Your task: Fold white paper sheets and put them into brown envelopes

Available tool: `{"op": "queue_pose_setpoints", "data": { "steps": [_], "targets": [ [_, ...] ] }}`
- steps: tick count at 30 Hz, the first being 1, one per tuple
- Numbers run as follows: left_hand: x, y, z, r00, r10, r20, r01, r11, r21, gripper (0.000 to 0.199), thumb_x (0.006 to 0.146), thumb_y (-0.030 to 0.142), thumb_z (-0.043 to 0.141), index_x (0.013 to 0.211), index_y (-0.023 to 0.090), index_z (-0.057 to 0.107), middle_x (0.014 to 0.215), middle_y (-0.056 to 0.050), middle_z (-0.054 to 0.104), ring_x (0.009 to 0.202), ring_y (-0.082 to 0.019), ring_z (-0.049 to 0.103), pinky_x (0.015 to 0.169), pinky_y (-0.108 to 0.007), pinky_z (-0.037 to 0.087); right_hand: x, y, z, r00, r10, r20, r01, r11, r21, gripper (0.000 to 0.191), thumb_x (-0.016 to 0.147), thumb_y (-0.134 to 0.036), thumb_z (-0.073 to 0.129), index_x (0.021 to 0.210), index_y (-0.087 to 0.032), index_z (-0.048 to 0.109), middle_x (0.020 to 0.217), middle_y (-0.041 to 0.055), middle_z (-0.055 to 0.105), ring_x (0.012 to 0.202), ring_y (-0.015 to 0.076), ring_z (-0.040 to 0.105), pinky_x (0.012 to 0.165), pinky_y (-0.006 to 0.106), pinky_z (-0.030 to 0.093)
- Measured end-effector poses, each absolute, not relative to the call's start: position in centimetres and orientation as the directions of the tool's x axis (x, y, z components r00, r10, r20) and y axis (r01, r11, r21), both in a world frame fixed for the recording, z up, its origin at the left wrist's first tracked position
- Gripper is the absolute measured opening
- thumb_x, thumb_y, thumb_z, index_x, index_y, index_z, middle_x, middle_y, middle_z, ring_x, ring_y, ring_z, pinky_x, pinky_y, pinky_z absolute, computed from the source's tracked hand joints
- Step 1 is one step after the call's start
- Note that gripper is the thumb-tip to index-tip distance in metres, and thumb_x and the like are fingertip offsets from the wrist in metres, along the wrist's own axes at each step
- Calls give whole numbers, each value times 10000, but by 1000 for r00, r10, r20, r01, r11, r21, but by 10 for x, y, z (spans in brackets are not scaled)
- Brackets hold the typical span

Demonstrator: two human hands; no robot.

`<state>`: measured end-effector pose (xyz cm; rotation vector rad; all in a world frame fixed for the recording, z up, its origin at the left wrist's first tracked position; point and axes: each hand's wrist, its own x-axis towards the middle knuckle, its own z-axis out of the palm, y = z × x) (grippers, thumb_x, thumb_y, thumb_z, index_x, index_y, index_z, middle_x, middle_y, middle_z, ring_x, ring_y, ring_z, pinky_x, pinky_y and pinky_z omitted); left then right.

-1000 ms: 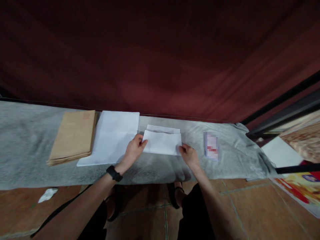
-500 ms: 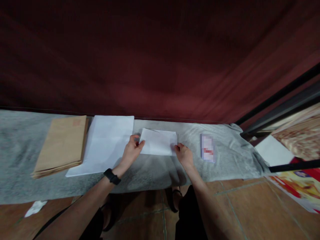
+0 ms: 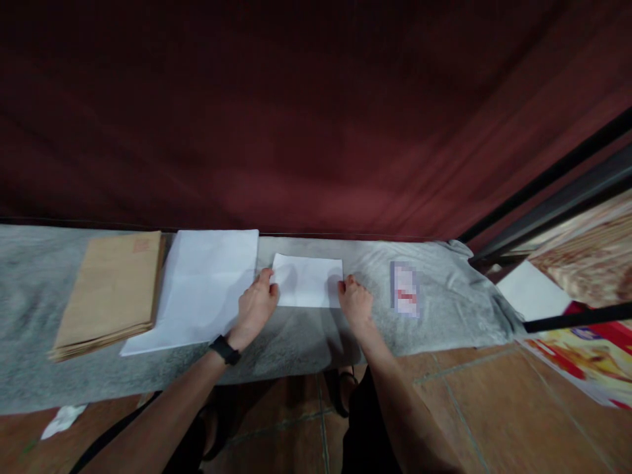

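A folded white sheet of paper point(image 3: 309, 282) lies on the grey cloth point(image 3: 296, 342), its long side running left to right. My left hand point(image 3: 257, 301), with a black watch on the wrist, pinches its left edge. On the opposite edge, my right hand point(image 3: 355, 299) has its fingers curled around the paper. Larger white sheets point(image 3: 207, 283) rest left of my left hand. Farther left is a stack of brown envelopes point(image 3: 111, 289). A pixelated pack with a red band point(image 3: 405, 289) sits to the right of my right hand.
A dark red curtain point(image 3: 296, 131) hangs behind the cloth-covered surface. Black metal bars point(image 3: 553, 191) cross the right side, near a colourful printed box point(image 3: 592, 355). Crumpled white paper point(image 3: 63, 421) lies on the tiled floor at lower left.
The upper layer of the folded paper, earlier slightly askew, now lines up with the rest. Both hands stay at its sides. The whole view has shifted a little.
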<state>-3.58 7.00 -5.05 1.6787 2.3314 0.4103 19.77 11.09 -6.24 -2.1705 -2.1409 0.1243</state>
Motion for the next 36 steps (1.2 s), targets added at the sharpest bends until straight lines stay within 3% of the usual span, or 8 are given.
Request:
{"op": "queue_pose_setpoints", "data": {
  "steps": [4, 8, 13, 17, 21, 24, 30, 36],
  "targets": [
    [-35, 69, -56, -260, 965, 24, 920, 240, 309, 355, 962, 236, 425, 1296, 207, 540, 1157, -119, 692, 872, -247, 726, 751, -335, 527, 191, 110, -62, -50, 987, 154, 986, 73, -148, 310, 1021, -253, 392, 1208, -128, 605, 1108, 198, 698, 1037, 301, 661, 940, 434, 492],
    [-33, 69, -58, -216, 976, 29, 942, 200, 270, 351, 974, 215, 389, 1289, 197, 544, 1198, -125, 640, 897, -243, 721, 762, -333, 534, 172, 107, -64, -219, 961, 172, 924, 261, -279, 422, 1037, -309, 392, 1395, -122, 512, 1391, 214, 566, 1281, 322, 528, 1073, 476, 423],
    [-30, 66, -49, -175, 985, 1, 960, 170, 223, 369, 989, 216, 350, 1297, 161, 544, 1229, -155, 596, 923, -260, 704, 766, -363, 544, 151, 98, -81, -433, 882, 184, 816, 471, -334, 521, 1062, -339, 360, 1556, -174, 360, 1648, 132, 317, 1510, 285, 301, 1211, 487, 298],
    [-27, 64, -50, -137, 986, 96, 981, 121, 153, 389, 976, 164, 323, 1254, 133, 593, 1220, -194, 610, 1088, -312, 651, 909, -428, 521, 147, 94, -93, -446, 886, 127, 835, 463, -298, 529, 1076, -385, 336, 1568, -191, 360, 1658, 116, 302, 1524, 285, 285, 1236, 518, 247],
    [-11, 68, -66, 64, 969, 240, 971, -115, 207, 468, 1009, 221, 319, 1417, 94, 509, 1519, -213, 465, 1413, -331, 443, 1142, -473, 386, 147, 93, -96, -444, 890, 106, 856, 456, -242, 535, 1077, -373, 330, 1573, -175, 357, 1658, 122, 293, 1529, 281, 281, 1248, 500, 223],
    [6, 70, -82, 180, 963, 198, 937, -230, 263, 526, 1037, 323, 309, 1489, 98, 452, 1616, -159, 378, 1516, -304, 302, 1229, -473, 277, 147, 92, -99, -475, 873, 110, 855, 487, -179, 536, 1057, -264, 357, 1579, -141, 341, 1661, 134, 275, 1537, 281, 262, 1250, 481, 216],
    [9, 70, -96, 59, 982, 179, 969, -99, 224, 649, 1038, 448, 288, 1546, 53, 370, 1625, -179, 347, 1536, -286, 270, 1263, -474, 197, 157, 99, -108, -402, 892, 208, 890, 433, -140, 525, 1068, -305, 333, 1577, -179, 350, 1635, 100, 342, 1503, 261, 341, 1229, 459, 261],
    [-11, 71, -106, -40, 985, 169, 982, 8, 186, 661, 1021, 409, 337, 1541, 2, 349, 1627, -214, 310, 1534, -308, 264, 1255, -470, 223, 185, 114, -108, -255, 944, 210, 949, 286, -131, 530, 1073, -342, 323, 1557, -138, 389, 1605, 117, 390, 1462, 289, 405, 1216, 489, 274]
  ]
}}
